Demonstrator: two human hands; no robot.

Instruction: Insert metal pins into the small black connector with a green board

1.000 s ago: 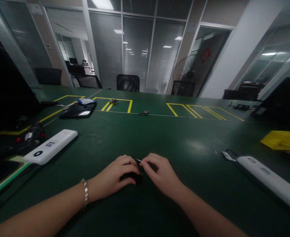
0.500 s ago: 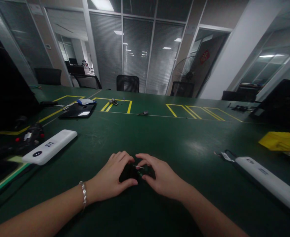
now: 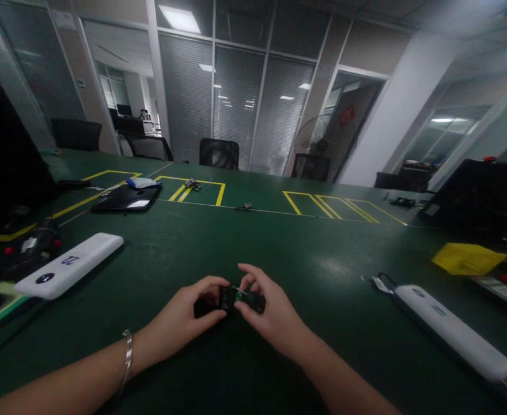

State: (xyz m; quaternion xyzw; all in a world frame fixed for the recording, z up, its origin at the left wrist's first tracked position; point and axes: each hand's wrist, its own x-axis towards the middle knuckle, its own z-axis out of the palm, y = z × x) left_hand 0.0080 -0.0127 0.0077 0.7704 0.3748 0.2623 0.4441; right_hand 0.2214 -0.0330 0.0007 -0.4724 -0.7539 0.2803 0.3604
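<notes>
Pinching a black part (image 3: 224, 298) between thumb and fingers, left hand (image 3: 186, 308) sits low center of the frame; right hand (image 3: 275, 311), just beside it, grips a small green part (image 3: 241, 295) with a thin pin (image 3: 238, 290) showing across it. Both parts are in the gap between the hands; too dark to tell if they touch. Risks, my guess: the green part looks small and held near the fingertips, so a loose grip could drop it; pressing the two parts together off-angle might bend the pin; poor light makes misjudging alignment likely. Surface: dark green desk (image 3: 162, 253), matte with a glare patch right of center, yellow tape (image 3: 222, 196) outlines along its far side. White packs at left (image 3: 72, 265) and lower right (image 3: 456, 328), yellow item (image 3: 468, 259) above the right one, black slab (image 3: 126, 199) upper left. Room: dim office, chairs (image 3: 219, 154) behind the desk, blinds (image 3: 236, 104) top center, fan (image 3: 314, 138) right of them, ceiling light (image 3: 180, 19) top left.
</notes>
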